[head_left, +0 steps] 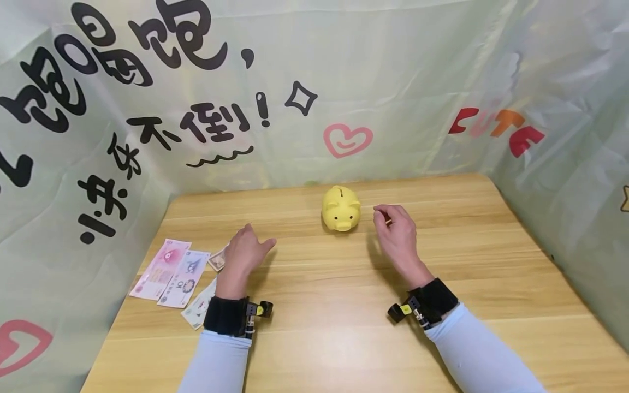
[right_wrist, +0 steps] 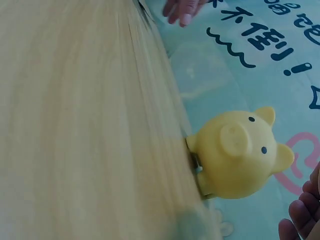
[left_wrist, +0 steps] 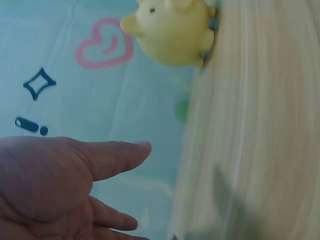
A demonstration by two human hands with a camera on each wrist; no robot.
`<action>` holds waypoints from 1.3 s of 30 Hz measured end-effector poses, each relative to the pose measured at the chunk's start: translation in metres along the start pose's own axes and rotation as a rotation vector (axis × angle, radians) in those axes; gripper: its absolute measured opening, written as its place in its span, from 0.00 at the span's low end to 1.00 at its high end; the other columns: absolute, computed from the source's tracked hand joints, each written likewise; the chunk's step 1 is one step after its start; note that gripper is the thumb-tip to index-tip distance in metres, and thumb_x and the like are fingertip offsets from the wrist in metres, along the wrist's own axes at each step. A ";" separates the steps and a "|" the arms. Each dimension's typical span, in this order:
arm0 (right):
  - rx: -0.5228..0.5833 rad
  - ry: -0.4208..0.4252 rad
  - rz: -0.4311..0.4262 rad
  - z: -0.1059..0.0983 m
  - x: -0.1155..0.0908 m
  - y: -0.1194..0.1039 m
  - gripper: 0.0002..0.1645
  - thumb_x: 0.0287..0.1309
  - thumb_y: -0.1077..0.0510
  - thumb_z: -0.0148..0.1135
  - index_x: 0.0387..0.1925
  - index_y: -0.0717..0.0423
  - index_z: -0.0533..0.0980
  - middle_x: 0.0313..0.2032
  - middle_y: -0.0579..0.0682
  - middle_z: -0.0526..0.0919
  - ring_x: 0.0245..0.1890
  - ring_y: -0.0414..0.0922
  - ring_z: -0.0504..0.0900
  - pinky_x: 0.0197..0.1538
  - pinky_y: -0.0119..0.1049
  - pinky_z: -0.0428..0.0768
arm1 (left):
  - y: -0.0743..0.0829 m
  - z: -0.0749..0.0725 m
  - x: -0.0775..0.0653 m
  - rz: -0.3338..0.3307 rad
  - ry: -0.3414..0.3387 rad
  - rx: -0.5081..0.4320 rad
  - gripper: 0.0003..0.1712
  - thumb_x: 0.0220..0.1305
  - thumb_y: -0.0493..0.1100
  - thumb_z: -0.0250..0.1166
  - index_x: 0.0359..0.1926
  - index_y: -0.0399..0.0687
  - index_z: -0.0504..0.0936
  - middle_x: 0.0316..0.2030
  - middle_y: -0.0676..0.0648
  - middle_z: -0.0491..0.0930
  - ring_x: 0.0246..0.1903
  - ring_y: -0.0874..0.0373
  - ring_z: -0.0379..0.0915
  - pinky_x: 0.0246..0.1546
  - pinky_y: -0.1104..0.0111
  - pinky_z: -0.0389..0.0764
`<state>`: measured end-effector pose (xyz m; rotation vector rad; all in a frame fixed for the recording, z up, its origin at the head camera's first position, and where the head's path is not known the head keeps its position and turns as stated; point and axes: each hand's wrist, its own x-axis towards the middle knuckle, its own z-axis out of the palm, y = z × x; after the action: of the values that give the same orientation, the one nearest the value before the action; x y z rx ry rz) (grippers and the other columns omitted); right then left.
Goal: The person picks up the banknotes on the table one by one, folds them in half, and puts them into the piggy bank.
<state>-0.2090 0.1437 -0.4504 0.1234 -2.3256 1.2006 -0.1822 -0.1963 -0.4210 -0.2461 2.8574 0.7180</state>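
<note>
In the head view, a yellow pig bank (head_left: pixel 340 212) stands upright near the far edge of the wooden counter (head_left: pixel 324 338), its snout towards the person and its slot (a short dark line) on top. The right hand (head_left: pixel 399 232) hangs just beside it, fingers loosely bent, with a small gap by the thumb. The left hand (head_left: pixel 244 252) has its thumb spread well apart from the fingers, and partly hides a small brown note (head_left: pixel 217 261). Further left lie a pink note (head_left: pixel 161 270) and a blue note (head_left: pixel 184 279), with a green note (head_left: pixel 197 307) beside the left wrist. The left wrist view shows that hand's thumb and fingers apart, the bank cropped above. In the right wrist view, bent fingers reach in at the lower right, near the bank but not touching it.
</note>
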 end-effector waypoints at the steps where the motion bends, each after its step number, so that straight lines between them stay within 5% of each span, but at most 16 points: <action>1: 0.007 -0.002 0.005 0.001 -0.001 0.001 0.12 0.73 0.61 0.59 0.48 0.63 0.86 0.41 0.59 0.84 0.38 0.53 0.83 0.41 0.40 0.79 | -0.002 0.000 0.001 -0.015 -0.015 0.016 0.55 0.76 0.64 0.59 0.81 0.26 0.48 0.78 0.25 0.55 0.77 0.28 0.54 0.75 0.37 0.63; 5: 0.024 -0.014 0.021 0.002 -0.003 0.002 0.13 0.74 0.60 0.59 0.48 0.63 0.86 0.42 0.58 0.84 0.39 0.53 0.83 0.42 0.41 0.79 | -0.003 0.005 0.001 -0.047 -0.103 0.013 0.58 0.74 0.65 0.59 0.80 0.23 0.47 0.77 0.22 0.55 0.77 0.24 0.51 0.77 0.34 0.57; 12: 0.024 -0.024 0.015 0.004 -0.004 0.002 0.12 0.73 0.60 0.60 0.47 0.63 0.86 0.42 0.59 0.85 0.39 0.53 0.83 0.42 0.42 0.80 | 0.015 0.027 -0.004 0.043 -0.110 0.078 0.47 0.72 0.63 0.64 0.67 0.21 0.71 0.71 0.23 0.67 0.72 0.26 0.63 0.75 0.38 0.64; 20: 0.011 -0.035 0.004 0.005 -0.006 -0.001 0.12 0.74 0.59 0.60 0.45 0.62 0.86 0.40 0.58 0.85 0.37 0.52 0.82 0.41 0.42 0.79 | 0.049 0.050 -0.017 0.140 -0.175 0.148 0.50 0.72 0.63 0.65 0.77 0.28 0.63 0.79 0.30 0.57 0.80 0.32 0.49 0.79 0.33 0.46; 24: -0.002 -0.044 0.000 0.006 -0.008 0.000 0.12 0.74 0.59 0.60 0.44 0.62 0.86 0.39 0.58 0.85 0.37 0.52 0.82 0.41 0.42 0.79 | 0.064 0.059 -0.024 0.211 -0.211 0.158 0.46 0.74 0.61 0.64 0.78 0.34 0.63 0.81 0.35 0.57 0.82 0.36 0.47 0.78 0.31 0.45; 32: 0.004 -0.064 -0.010 0.009 -0.011 -0.002 0.10 0.72 0.60 0.62 0.43 0.62 0.86 0.38 0.58 0.86 0.36 0.51 0.82 0.40 0.41 0.80 | 0.087 0.072 -0.039 0.418 -0.299 0.136 0.39 0.76 0.58 0.63 0.77 0.39 0.68 0.80 0.40 0.61 0.81 0.41 0.51 0.81 0.41 0.52; 36: 0.007 -0.073 -0.010 0.011 -0.013 -0.004 0.10 0.72 0.60 0.62 0.43 0.62 0.87 0.38 0.57 0.86 0.37 0.51 0.82 0.40 0.41 0.80 | 0.090 0.065 -0.036 0.452 -0.188 0.053 0.22 0.78 0.46 0.61 0.67 0.46 0.81 0.68 0.44 0.80 0.70 0.44 0.73 0.74 0.49 0.72; 39: 0.011 -0.083 -0.003 0.013 -0.014 -0.004 0.11 0.73 0.59 0.62 0.43 0.62 0.87 0.39 0.57 0.86 0.37 0.50 0.82 0.41 0.41 0.80 | 0.085 0.060 -0.026 0.396 -0.045 0.008 0.14 0.75 0.40 0.62 0.57 0.48 0.88 0.55 0.46 0.88 0.56 0.46 0.83 0.60 0.51 0.83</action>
<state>-0.2012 0.1290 -0.4604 0.1843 -2.3894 1.2288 -0.1666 -0.0902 -0.4288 0.3437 2.8927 0.7641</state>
